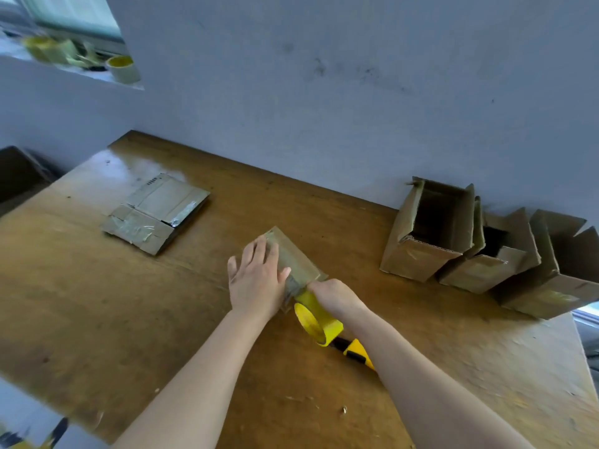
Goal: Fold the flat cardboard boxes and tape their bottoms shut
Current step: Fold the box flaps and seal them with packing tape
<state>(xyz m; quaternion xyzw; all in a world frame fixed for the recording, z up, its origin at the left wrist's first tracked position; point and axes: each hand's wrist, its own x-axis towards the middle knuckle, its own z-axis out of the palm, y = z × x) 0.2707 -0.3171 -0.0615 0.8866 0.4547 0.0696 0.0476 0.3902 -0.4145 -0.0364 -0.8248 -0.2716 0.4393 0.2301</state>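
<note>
Left hand (pixel 256 280) lies flat, fingers spread, pressing on the box (pixel 296 257) at table (pixel 97 303) centre; right hand (pixel 334 294) is closed around the yellow tape roll (pixel 316 322) at the box's near end. Flat boxes (pixel 155 212) lie far left, folded boxes (pixel 431 231) far right against the wall. Small print on the flat boxes is unreadable.

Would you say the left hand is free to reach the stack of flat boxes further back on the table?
Probably yes: the left hand only rests flat on the box, and bare table lies between it and the flat stack.
</note>
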